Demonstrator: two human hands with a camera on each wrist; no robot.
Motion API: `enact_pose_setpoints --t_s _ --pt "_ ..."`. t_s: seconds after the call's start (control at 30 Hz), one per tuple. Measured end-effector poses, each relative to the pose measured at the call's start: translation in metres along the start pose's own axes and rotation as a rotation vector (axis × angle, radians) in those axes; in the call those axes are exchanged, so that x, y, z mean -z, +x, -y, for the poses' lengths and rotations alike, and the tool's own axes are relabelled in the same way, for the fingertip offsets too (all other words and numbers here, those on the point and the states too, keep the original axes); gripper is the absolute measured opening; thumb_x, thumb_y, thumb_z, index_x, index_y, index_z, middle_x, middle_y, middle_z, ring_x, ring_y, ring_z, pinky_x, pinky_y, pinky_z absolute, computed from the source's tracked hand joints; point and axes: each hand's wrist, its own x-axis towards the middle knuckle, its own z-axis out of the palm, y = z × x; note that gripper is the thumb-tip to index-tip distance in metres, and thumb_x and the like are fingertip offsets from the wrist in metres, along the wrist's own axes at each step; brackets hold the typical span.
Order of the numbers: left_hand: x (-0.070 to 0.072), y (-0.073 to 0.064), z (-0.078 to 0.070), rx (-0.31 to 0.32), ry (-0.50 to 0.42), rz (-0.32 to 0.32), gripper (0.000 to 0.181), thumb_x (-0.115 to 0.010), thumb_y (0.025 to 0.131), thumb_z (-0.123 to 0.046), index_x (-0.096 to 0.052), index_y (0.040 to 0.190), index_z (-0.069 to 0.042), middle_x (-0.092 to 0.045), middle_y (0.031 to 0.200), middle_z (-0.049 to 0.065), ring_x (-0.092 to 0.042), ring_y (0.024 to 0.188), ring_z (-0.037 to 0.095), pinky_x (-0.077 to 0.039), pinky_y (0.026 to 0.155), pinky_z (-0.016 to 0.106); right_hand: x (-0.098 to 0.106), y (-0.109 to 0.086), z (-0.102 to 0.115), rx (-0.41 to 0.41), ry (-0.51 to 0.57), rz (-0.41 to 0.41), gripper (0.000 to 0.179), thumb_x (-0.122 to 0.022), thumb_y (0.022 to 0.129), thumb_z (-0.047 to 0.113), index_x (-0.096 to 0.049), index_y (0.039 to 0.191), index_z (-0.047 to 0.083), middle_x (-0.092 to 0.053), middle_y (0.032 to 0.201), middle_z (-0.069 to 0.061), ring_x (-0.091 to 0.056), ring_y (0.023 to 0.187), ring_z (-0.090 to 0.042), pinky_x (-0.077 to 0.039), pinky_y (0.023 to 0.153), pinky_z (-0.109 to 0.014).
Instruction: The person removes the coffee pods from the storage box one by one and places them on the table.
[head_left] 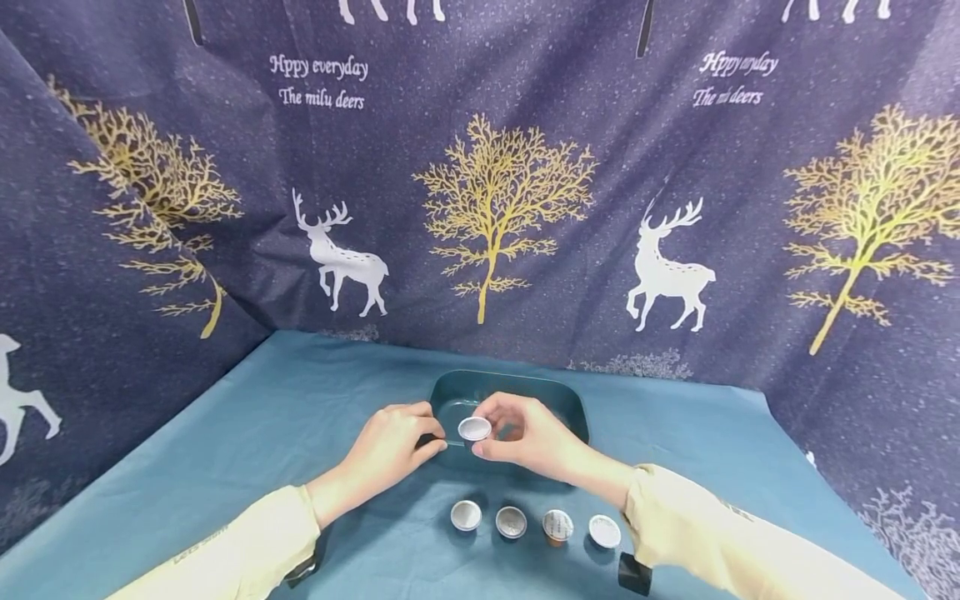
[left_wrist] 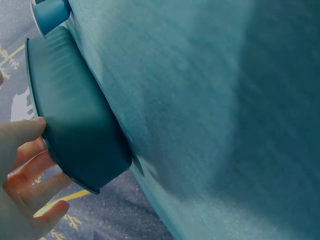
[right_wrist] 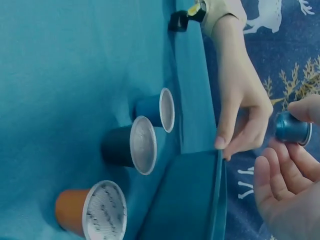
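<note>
My right hand (head_left: 536,437) pinches a blue coffee capsule (right_wrist: 291,129) between thumb and fingers, its silver lid facing up toward the head camera. It holds the capsule over the near side of a dark green plastic bin (head_left: 517,377). With thumb outside and fingers inside, my left hand (head_left: 393,442) grips the bin's rim at its near left corner; the bin's outer wall (left_wrist: 80,110) fills much of the left wrist view. In front of the bin a row of capsules stands lid up: a blue one (right_wrist: 149,112), a dark green one (right_wrist: 117,147), an orange one (right_wrist: 72,210) and a white-lidded one (head_left: 604,532) at the right end.
A blue-green cloth (head_left: 315,392) covers the table. Behind it hangs a dark blue curtain (head_left: 405,275) printed with deer and golden trees. The right sleeve (head_left: 697,517) passes close by the rightmost capsule.
</note>
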Motion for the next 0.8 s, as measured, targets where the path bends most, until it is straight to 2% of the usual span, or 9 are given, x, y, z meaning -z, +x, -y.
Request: enact_pose_setpoints --t_s 0.3,0.63,0.8 --pt "0.001 -0.001 0.000 0.012 -0.014 0.031 0.008 -0.083 0.079 -0.029 -0.076 0.082 -0.025 -0.061 0.077 -0.012 -0.062 0.071 0.008 -0.054 0.071 0.033 -0.006 -0.015 0.002 0.037 -0.004 0.007 0.028 -0.074 0.089 0.020 -0.065 0.115 0.022 -0.068 0.099 -0.003 -0.064 0.082 -0.008 -0.058 0.072 -0.029" --pt "0.002 -0.001 -0.001 0.013 -0.021 0.034 0.007 -0.082 0.080 -0.029 -0.076 0.082 -0.025 -0.065 0.079 -0.009 -0.063 0.071 0.007 -0.055 0.073 0.034 -0.018 -0.035 0.003 0.132 -0.010 0.031 0.027 -0.072 0.089 0.016 -0.064 0.114 0.022 -0.070 0.101 0.000 -0.066 0.091 -0.006 -0.057 0.078 -0.028" --pt "0.001 0.000 -0.001 0.011 -0.010 0.031 0.007 -0.082 0.080 -0.029 -0.076 0.081 -0.026 -0.064 0.078 -0.010 -0.062 0.070 0.008 -0.055 0.072 0.034 -0.025 -0.044 0.001 0.147 -0.056 0.031 0.028 -0.072 0.088 0.015 -0.063 0.112 0.024 -0.071 0.098 0.004 -0.065 0.091 -0.003 -0.056 0.078 -0.029"
